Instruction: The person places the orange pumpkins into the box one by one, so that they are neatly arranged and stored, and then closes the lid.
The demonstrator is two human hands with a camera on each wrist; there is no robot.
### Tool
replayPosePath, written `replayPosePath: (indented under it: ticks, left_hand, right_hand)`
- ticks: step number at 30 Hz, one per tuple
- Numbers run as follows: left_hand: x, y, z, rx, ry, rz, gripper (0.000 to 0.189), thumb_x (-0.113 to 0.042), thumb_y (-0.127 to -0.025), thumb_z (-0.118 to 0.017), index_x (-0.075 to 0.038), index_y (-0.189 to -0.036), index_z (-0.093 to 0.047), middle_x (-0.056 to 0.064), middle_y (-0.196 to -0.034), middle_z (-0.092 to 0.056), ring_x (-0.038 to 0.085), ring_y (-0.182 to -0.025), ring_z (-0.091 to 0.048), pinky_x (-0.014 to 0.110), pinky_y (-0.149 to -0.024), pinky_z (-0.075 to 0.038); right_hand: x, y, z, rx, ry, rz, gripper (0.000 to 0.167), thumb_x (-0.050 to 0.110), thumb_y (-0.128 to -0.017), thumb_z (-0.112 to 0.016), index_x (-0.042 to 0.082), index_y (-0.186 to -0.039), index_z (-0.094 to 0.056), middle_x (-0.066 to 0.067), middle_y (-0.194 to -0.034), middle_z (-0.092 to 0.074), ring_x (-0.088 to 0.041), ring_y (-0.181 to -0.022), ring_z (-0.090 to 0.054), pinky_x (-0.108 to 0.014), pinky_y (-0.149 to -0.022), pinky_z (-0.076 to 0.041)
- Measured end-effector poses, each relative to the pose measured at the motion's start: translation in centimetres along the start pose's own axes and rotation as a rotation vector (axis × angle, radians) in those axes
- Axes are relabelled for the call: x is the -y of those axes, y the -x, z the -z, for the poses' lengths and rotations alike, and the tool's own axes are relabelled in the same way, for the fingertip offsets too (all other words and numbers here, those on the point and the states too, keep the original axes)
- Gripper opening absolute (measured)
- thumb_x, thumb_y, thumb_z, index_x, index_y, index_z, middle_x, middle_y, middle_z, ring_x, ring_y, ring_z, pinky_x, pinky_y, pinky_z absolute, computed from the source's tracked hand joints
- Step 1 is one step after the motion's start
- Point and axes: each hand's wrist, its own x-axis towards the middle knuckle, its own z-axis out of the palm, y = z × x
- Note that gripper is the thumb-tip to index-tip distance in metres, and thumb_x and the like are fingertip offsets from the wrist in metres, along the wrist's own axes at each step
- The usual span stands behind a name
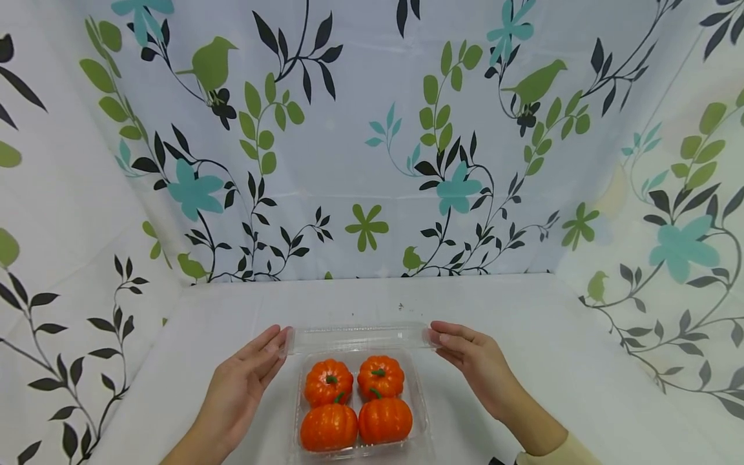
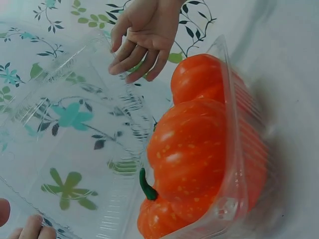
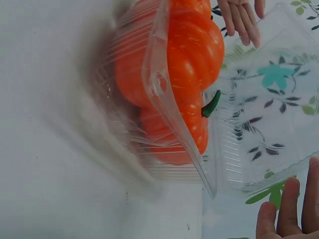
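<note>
A clear plastic clamshell box (image 1: 429,423) sits on the white table, holding several orange toy pumpkins (image 1: 385,420) with green stems. Its hinged lid (image 1: 360,337) stands raised at the far side. My left hand (image 1: 241,381) is at the lid's left edge, its fingertips touching it. At the opposite edge, my right hand (image 1: 476,365) touches the lid with its fingers and thumb. Fairly straight fingers (image 3: 289,209) of the right hand show beside the lid in the right wrist view. Only a few fingertips (image 2: 32,226) of the left hand appear in the left wrist view.
Behind the table hangs a white curtain (image 1: 349,161) printed with leaves, birds and flowers; similar cloth drapes both sides. The white tabletop (image 1: 232,310) extends around the box. A small dark object (image 1: 496,461) shows at the bottom edge near the right sleeve (image 1: 558,452).
</note>
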Motion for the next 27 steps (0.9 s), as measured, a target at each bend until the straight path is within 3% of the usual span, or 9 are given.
replayPosePath:
  ticks: [8, 12, 14, 19, 23, 27]
  left_hand:
    - [1.6, 1.0, 0.6, -0.044, -0.053, 0.032, 0.057, -0.009, -0.105, -0.051, -0.004, -0.158, -0.030, 0.008, -0.157, -0.041, 0.002, -0.128, -0.054, 0.021, -0.108, -0.039]
    - [2.3, 1.3, 0.8, -0.058, -0.108, 0.031, 0.053, -0.007, -0.106, -0.046, -0.001, -0.157, -0.032, 0.012, -0.158, -0.040, -0.001, -0.123, -0.056, 0.024, -0.108, -0.039]
    - [2.7, 1.4, 0.8, -0.089, -0.150, 0.045, 0.051, -0.008, -0.106, -0.049, -0.001, -0.155, -0.036, 0.011, -0.156, -0.043, -0.002, -0.121, -0.057, 0.025, -0.107, -0.041]
    - [3.5, 2.1, 0.7, -0.160, -0.328, 0.059, 0.052, -0.016, -0.100, -0.064, -0.004, -0.149, -0.049, 0.005, -0.150, -0.051, 0.015, -0.136, -0.049, 0.026, -0.105, -0.043]
    - [4.2, 2.9, 0.7, -0.195, -0.462, 0.037, 0.042, -0.017, -0.099, -0.064, -0.007, -0.139, -0.062, 0.000, -0.143, -0.057, 0.025, -0.139, -0.045, 0.038, -0.109, -0.044]
    - [4.9, 3.3, 0.8, -0.212, -0.480, 0.004, 0.037, -0.020, -0.096, -0.070, -0.006, -0.130, -0.069, 0.001, -0.139, -0.060, 0.013, -0.130, -0.053, 0.032, -0.103, -0.049]
  right_hand:
    - [-1.3, 1.8, -0.3, -0.013, 0.151, 0.017, 0.045, 0.022, -0.094, -0.072, 0.004, -0.134, -0.063, -0.011, -0.127, -0.069, -0.022, -0.121, -0.062, -0.039, -0.111, -0.044]
    - [-1.7, 2.6, -0.5, -0.019, 0.165, 0.040, 0.042, 0.017, -0.094, -0.072, 0.004, -0.133, -0.063, -0.010, -0.124, -0.070, -0.023, -0.119, -0.063, -0.033, -0.105, -0.049]
    - [-2.0, 2.9, -0.5, -0.011, 0.167, 0.041, 0.042, 0.016, -0.094, -0.072, 0.003, -0.134, -0.063, -0.011, -0.124, -0.070, -0.023, -0.118, -0.064, -0.029, -0.100, -0.052]
    - [-2.6, 3.5, -0.4, 0.014, 0.190, 0.035, 0.043, 0.015, -0.094, -0.072, 0.001, -0.134, -0.062, -0.012, -0.126, -0.069, -0.026, -0.121, -0.063, -0.027, -0.096, -0.054]
    - [-3.2, 3.7, -0.2, 0.027, 0.212, 0.045, 0.042, 0.013, -0.094, -0.072, 0.001, -0.133, -0.062, -0.013, -0.126, -0.069, -0.031, -0.122, -0.061, -0.028, -0.095, -0.055]
    - [-3.8, 3.9, -0.1, 0.047, 0.243, 0.058, 0.046, 0.012, -0.091, -0.076, 0.000, -0.133, -0.061, -0.014, -0.126, -0.069, -0.036, -0.124, -0.059, -0.027, -0.095, -0.055]
